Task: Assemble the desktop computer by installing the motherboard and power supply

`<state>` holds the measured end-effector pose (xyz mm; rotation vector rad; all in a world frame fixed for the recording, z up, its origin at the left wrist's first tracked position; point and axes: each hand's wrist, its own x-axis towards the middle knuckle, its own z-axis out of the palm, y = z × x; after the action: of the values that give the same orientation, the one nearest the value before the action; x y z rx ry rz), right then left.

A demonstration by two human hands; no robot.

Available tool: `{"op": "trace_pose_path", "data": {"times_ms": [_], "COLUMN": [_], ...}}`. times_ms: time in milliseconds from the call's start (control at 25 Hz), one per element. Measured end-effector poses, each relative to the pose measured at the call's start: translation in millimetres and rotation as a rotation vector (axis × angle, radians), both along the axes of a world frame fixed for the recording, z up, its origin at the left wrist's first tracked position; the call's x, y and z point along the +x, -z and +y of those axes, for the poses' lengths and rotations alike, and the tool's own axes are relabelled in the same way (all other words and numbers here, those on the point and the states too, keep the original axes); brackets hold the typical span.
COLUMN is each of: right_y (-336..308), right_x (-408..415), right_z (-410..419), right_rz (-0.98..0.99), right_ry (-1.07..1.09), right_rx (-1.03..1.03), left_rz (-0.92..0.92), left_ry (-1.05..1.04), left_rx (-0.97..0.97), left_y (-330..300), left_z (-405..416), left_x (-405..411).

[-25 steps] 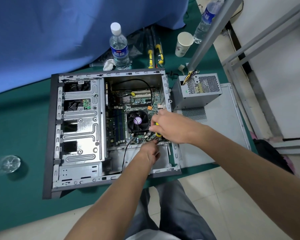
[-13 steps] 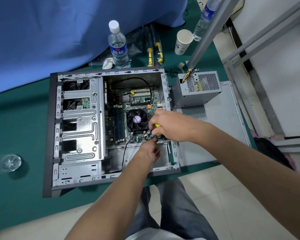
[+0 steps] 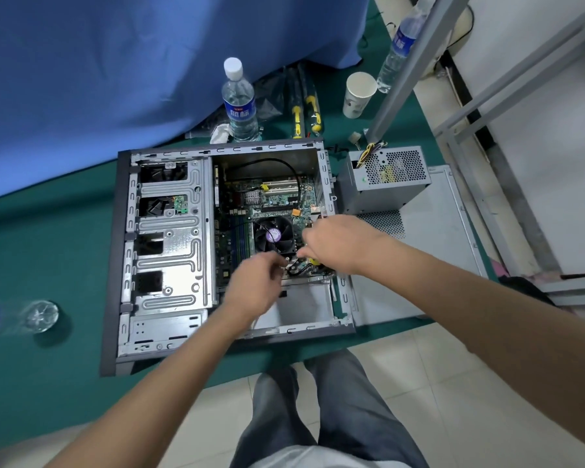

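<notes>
Head view, looking down: an open computer case [image 3: 169, 251] lies on its side on a green tabletop [image 3: 48, 238]. The motherboard [image 3: 237, 231] sits inside the case, right of the metal drive cage [image 3: 173, 231], with its CPU fan [image 3: 273, 235] near the middle. The power supply [image 3: 385, 179] stands outside the case, just beside its right wall, resting on the detached side panel [image 3: 436, 238]; its coloured wires stick up at the far left corner.

Right hand [image 3: 338, 244] is over the near right part of the motherboard, fingers curled around a yellow-handled screwdriver [image 3: 314, 261], of which only a small piece of handle shows under the palm. Left hand [image 3: 254, 285] is just left of it, near the fan's near edge, fingers curled with the tips brought together; motion blur prevents confirming whether it pinches anything. A black cable [image 3: 298, 272] loops between the two hands.

On the far tabletop: a water bottle [image 3: 238, 103], two yellow-handled tools [image 3: 306, 109], a paper cup [image 3: 358, 94] and a second bottle [image 3: 399, 45]. A blue cloth [image 3: 115, 79] covers the far left. Another clear bottle [image 3: 41, 315] lies at the left edge.
</notes>
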<state>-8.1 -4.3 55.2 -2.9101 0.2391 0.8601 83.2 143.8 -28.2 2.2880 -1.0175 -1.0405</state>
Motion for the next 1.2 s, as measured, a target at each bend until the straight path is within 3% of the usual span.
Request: {"op": "trace_pose_path", "data": {"times_ms": [120, 200, 280, 400, 480, 600, 800, 920, 1040, 1200], "right_y": [2, 0, 4, 10, 9, 1, 4, 5, -3, 6], "right_x": [-5, -3, -3, -2, 1, 8, 11, 16, 16, 3], "right_z": [3, 6, 12, 24, 24, 18, 30, 26, 19, 31], "right_rz": [0.061, 0.062, 0.014, -0.041, 0.020, 0.100, 0.065, 0.188, 0.123, 0.003], "right_ry": [0.057, 0.143, 0.134, 0.184, 0.244, 0.312, 0.196, 0.245, 0.188, 0.243], "right_rx": [0.077, 0.117, 0.033, -0.190, -0.160, 0.052, -0.289, -0.188, -0.084, -0.297], "left_rz": [-0.412, -0.538, -0.535, -0.604, -0.625, -0.649, -0.687, -0.688, -0.674, -0.682], "left_ry": [0.056, -0.002, -0.018, 0.063, 0.057, 0.042, 0.046, 0.038, 0.024, 0.010], "left_rx": [-0.168, -0.089, 0.053, 0.070, 0.050, 0.033, 0.042, 0.038, 0.008, -0.009], "left_y": [-13, -7, 5, 22, 24, 25, 30, 34, 35, 34], "left_z": [36, 63, 84, 97, 96, 96, 96, 96, 96, 96], "left_x": [36, 55, 63, 62, 62, 64, 64, 65, 65, 65]}}
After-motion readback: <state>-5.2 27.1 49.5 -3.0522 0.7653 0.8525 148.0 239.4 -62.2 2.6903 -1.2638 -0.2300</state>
